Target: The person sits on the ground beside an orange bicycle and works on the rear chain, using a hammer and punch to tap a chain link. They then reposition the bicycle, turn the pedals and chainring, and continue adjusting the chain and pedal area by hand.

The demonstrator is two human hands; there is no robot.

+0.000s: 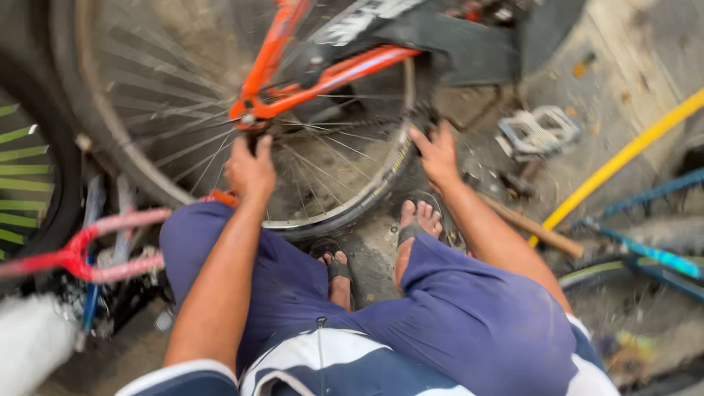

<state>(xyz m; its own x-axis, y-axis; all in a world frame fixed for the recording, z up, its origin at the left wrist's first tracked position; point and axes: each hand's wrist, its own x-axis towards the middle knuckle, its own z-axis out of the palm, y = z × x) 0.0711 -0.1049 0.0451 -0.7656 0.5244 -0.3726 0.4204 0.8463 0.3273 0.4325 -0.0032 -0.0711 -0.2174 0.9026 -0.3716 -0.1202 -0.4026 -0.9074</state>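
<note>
Down at the hub of the wheel (242,125), our left hand (251,170) has its grip pressed together around something small just under the axle, where the orange frame (293,81) ends; motion blur keeps us from telling whether that is a nut, a tool or the axle stub itself. Our right hand (437,155) has its grip half spread, fingertips curled onto the tyre (381,187) at the wheel's right edge, touching the rubber beside the rim. The wheel stands upright and is mounted in the frame, its lowest part resting on the concrete floor (616,66) just ahead of our sandalled feet (414,224), between our knees as we crouch in blue trousers. We judge the step in hand to be work at the axle with one hand while the other steadies the wheel. The next move, as we read it, calls for a firm hold on the tyre so the wheel cannot turn, and a clear feel at the hub, since spokes crowd the fingers there. Further out, a grey pedal (537,132) lies on the floor to the right, a wooden handle (532,226) just beside our right forearm, a yellow bar (623,158) beyond it, and a red frame (77,253) at the left.
</note>
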